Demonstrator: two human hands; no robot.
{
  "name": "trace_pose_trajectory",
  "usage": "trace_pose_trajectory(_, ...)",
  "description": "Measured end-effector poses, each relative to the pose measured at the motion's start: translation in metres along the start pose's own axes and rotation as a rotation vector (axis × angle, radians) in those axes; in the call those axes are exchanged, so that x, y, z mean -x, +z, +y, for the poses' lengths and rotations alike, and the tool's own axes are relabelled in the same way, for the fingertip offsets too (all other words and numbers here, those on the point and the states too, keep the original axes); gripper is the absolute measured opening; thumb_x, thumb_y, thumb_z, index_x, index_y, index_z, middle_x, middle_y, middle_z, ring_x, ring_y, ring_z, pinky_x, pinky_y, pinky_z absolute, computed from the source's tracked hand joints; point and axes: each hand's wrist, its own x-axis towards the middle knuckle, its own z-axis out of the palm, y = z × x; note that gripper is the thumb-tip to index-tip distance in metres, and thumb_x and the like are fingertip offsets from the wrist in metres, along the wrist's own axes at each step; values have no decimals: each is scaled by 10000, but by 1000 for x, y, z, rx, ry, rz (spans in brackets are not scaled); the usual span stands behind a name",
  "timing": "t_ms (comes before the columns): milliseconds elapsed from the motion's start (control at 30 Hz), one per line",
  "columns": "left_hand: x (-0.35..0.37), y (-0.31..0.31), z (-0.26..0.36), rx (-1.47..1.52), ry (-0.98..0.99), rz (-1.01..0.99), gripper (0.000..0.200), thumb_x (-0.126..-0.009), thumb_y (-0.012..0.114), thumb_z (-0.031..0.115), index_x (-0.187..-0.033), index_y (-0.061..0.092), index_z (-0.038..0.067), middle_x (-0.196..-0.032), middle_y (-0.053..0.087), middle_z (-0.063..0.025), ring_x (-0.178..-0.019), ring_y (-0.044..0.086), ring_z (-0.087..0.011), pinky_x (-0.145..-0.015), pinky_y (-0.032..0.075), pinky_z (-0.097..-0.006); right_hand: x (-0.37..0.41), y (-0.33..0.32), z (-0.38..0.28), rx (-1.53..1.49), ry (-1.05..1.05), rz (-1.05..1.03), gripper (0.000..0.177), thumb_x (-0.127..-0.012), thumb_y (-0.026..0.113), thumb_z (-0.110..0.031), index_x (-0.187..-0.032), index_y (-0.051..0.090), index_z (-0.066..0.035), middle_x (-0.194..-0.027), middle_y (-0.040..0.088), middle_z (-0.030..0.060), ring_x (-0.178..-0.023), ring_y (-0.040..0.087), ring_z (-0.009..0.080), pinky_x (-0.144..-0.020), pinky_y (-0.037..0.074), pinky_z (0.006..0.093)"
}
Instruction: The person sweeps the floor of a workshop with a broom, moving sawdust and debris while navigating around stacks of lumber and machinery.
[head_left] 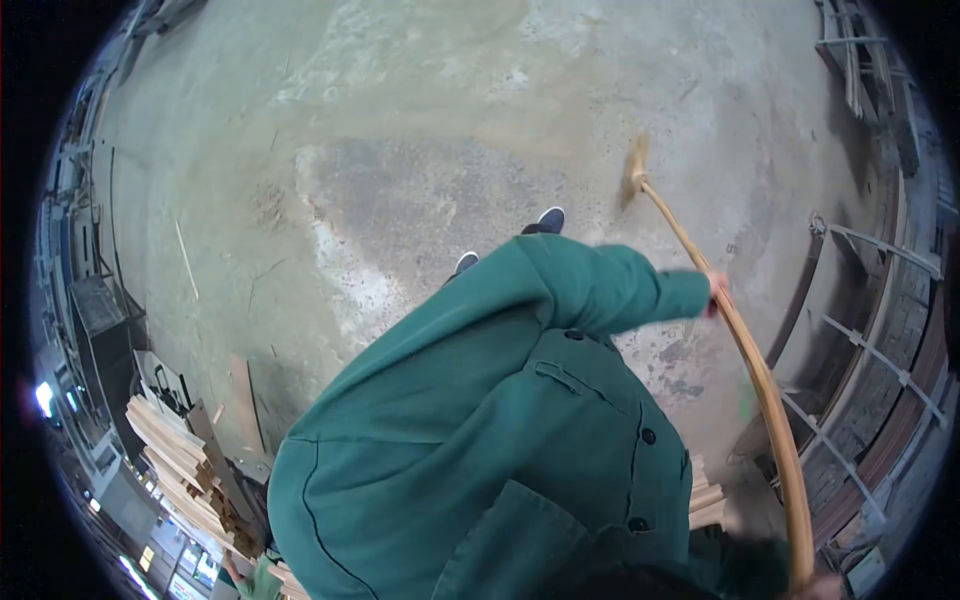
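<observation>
A broom with a long wooden handle (757, 378) slants across the right side of the head view. Its head (636, 172) meets the concrete floor ahead and to the right of my feet, and is smeared by motion. Stretched across my body in a green sleeve, my left hand (716, 291) is closed around the middle of the handle. At the bottom right edge my right hand (820, 587) is at the handle's upper end, closed on it, blurred and partly cut off.
Stacked wooden strips (180, 455) stand at the lower left, near another person's green sleeve (262, 580). A board (247, 405) and a thin stick (187, 260) lie on the floor. Racks with metal arms (870, 355) and long timber line the right side.
</observation>
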Motion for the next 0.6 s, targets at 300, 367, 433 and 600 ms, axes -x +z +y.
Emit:
trace_pose_trajectory(300, 119, -79, 126, 76, 245, 517, 188, -577, 399, 197, -469, 344, 53, -402, 315, -52, -339, 319, -134, -273, 266, -248, -27, -84, 147, -364, -97, 429, 167, -612, 407, -157, -488, 298, -134, -284, 298, -82, -241, 283, -9, -298, 247, 115)
trace_pose_trajectory(367, 117, -77, 140, 134, 215, 594, 192, -575, 399, 201, -468, 341, 52, -401, 308, -52, -321, 300, -131, -263, 254, -246, -26, -97, 169, -402, 67, 499, 164, -620, 395, -137, -493, 293, -119, -361, 373, -28, -339, 370, 20, -408, 306, 145)
trace_pose_trajectory(433, 100, -82, 139, 115, 223, 543, 198, -581, 380, 211, -478, 354, 44, -396, 280, -54, -272, 243, -132, -246, 239, -237, -11, -126, 162, -537, 105, 607, 149, -560, 428, -126, -495, 295, -107, -330, 273, -33, -294, 264, 64, -384, 243, 193)
trace_pose_trajectory(600, 91, 29, 92, -9, 125, 357, 121, -581, 419, 159, -510, 384, 68, -430, 376, -56, -325, 362, -147, -258, 251, -262, -47, -129, 48, -284, 21, 423, 178, -615, 390, -147, -482, 284, -93, -330, 321, -20, -279, 320, 54, -343, 302, 179)
